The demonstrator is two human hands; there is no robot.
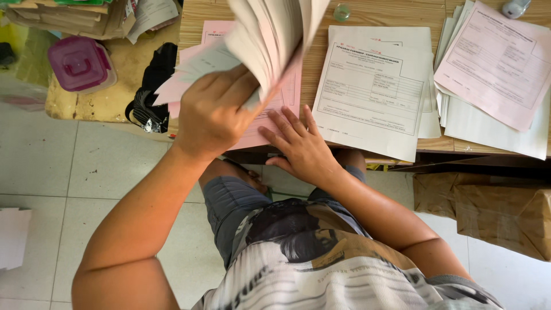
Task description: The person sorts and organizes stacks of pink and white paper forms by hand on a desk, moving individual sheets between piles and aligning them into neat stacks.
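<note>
My left hand (213, 112) grips a thick sheaf of white and pink paper forms (270, 34), lifted and fanned above the wooden desk (367, 14). My right hand (298, 143) lies flat with fingers spread on a pink form (281, 100) at the desk's near edge, under the lifted sheaf. A stack of white printed forms (373, 92) lies just right of that hand.
Another pile of pink and white forms (496, 63) sits at the desk's right. A pink lidded plastic box (80, 63) and a black bag (152, 92) are on the left. Brown paper-wrapped parcels (493, 215) stand on the tiled floor at right; white paper (14, 238) lies far left.
</note>
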